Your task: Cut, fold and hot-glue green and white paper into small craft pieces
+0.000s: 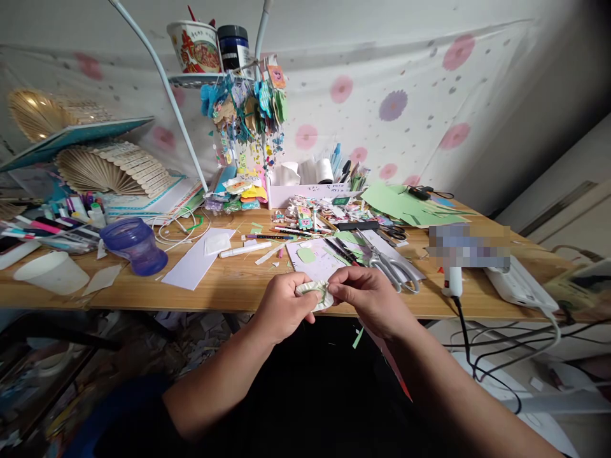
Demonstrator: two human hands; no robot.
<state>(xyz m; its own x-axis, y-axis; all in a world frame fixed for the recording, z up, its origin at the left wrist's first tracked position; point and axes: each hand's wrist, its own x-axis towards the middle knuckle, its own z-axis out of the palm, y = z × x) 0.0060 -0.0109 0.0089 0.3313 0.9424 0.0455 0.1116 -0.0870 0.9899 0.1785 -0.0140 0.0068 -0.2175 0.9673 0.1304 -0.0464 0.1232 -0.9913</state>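
Note:
My left hand (282, 305) and my right hand (370, 296) meet at the front edge of the wooden table (238, 280). Between their fingertips they hold a small round white paper piece with a frilled rim and a bit of green in it (317, 294). Both hands pinch it from opposite sides. Just beyond them lie a white sheet with a pale green oval cutout (306, 255) and large grey-handled scissors (391, 266).
A purple cup (134, 245) and a white cup (51, 272) stand at the left. A glue gun (453, 280) with a black cord sits at the right near a white power strip (520, 286). Green paper sheets (405, 203), pens, a white box (305, 191) and hanging paper ornaments (248, 114) crowd the back.

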